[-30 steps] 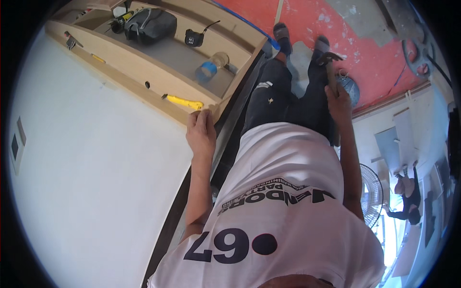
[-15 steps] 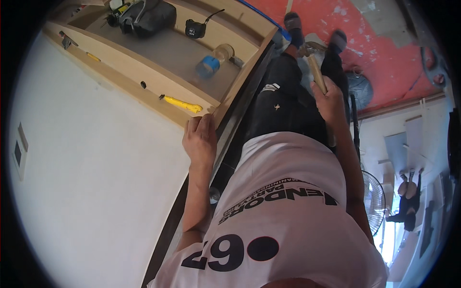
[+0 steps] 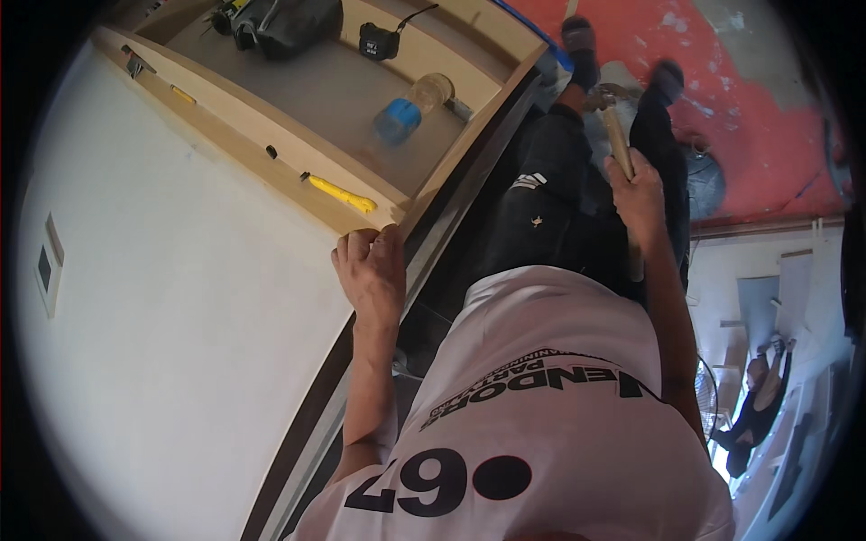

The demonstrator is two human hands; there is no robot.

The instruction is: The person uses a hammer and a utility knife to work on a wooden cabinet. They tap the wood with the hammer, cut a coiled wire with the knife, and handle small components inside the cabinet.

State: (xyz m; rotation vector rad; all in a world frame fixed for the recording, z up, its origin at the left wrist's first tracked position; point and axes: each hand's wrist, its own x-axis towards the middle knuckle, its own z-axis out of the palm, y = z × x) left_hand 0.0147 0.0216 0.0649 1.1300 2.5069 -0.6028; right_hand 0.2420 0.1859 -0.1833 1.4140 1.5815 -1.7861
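Note:
My left hand (image 3: 370, 270) is at the near corner of a pale wooden frame (image 3: 316, 203), its fingers bent and closed against the edge. Their tips are partly hidden, so whatever may be pinched there cannot be made out. Lower by my legs, my right hand (image 3: 639, 198) grips the wooden handle of a hammer (image 3: 617, 135); its metal head points toward my feet and looks blurred. A yellow-handled tool (image 3: 341, 193) lies on the frame's ledge, just beyond my left fingers.
Inside the frame are a clear bottle with a blue label (image 3: 397, 119), a black tape measure (image 3: 379, 41) and a dark bag (image 3: 287, 25). A white panel (image 3: 180, 298) spreads out at left. Red floor (image 3: 758, 135) shows beyond my feet; another person (image 3: 758, 397) is far right.
The view has shifted slightly, moving my legs and the hammer rightward in the picture. My left hand stays by the frame's corner, and my right hand still holds the hammer.

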